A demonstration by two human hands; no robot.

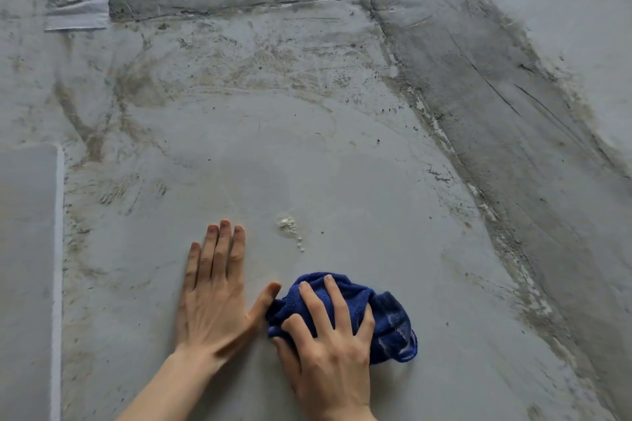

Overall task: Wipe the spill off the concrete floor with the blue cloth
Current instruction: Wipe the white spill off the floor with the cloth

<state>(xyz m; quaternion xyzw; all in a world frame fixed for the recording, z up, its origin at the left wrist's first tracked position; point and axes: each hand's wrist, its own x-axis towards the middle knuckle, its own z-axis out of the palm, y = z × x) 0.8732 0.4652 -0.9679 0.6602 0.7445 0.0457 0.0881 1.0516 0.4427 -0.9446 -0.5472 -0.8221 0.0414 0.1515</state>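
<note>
Right hand presses down on the blue cloth, fingers spread over its bunched folds and curled into the fabric, so the hand is grasping the cloth against the concrete floor. Most of the cloth shows beyond the fingertips and out to the right of the hand, where a rumpled lobe sticks out past the knuckles; its left edge is tucked under the thumb side. Crumpled as it is, the cloth has no clear point, but its long axis runs roughly from upper left to lower right in the head view.

Left hand lies flat on the floor just beside the cloth, palm down and holding nothing — four fingers together and pointing away from the person, thumb stretched to the right until its tip touches the cloth's left edge.

A small whitish spill sits on the floor beyond both hands, ahead of the gap between them, apart from the cloth. It is a pale grainy blot with a thin trail of droplets running down and to the right, toward the cloth but stopping short of it.

Around it the floor is grey, scuffed and streaked, with a darker rough band running diagonally on the right.
</note>
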